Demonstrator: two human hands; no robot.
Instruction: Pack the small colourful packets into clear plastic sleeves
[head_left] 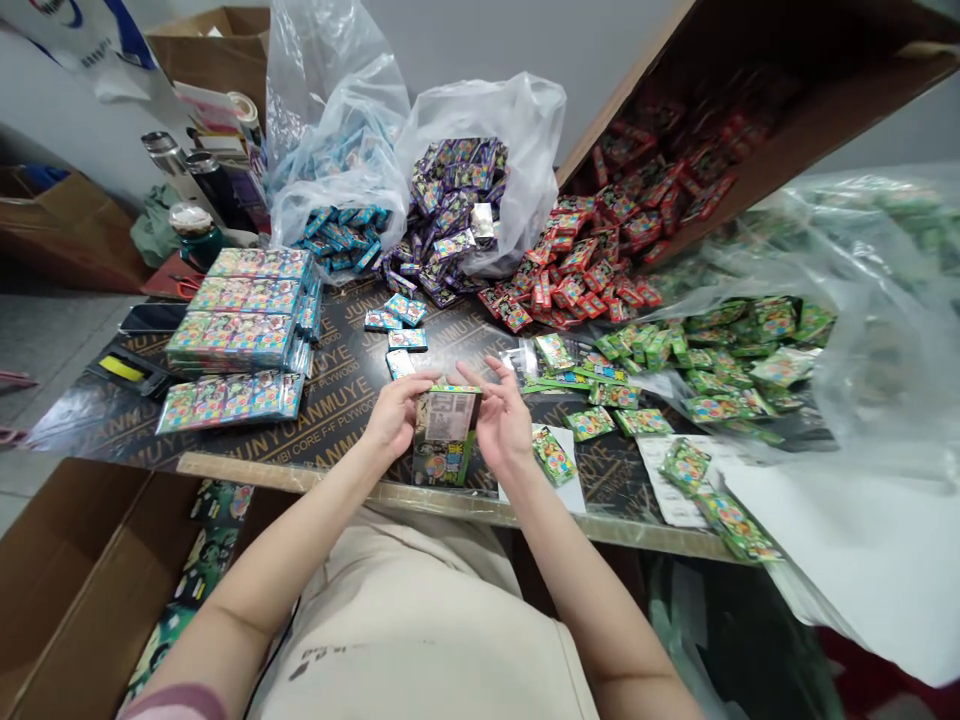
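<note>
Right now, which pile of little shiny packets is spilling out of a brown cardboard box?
The pile of red packets spills from the brown cardboard box. The blue pile, purple pile and green pile spill from clear plastic bags.

Printed box [446,445], one, at the near edge of a dark lettered tabletop [352,385]; left hand [393,418] gripping its upper left corner; right hand [504,420], fingers spread, at its right side, contact unclear. Left: stack of multicoloured packs [236,305]. Centre: four loose pale-blue packets [407,340]. Far, left to right: blue packets [345,238], bagged in clear plastic; purple packets [454,185], likewise; red packets [581,265], heaped at a brown carton [817,75]. Right: green packets [720,375], many, some scattered nearer.
</note>
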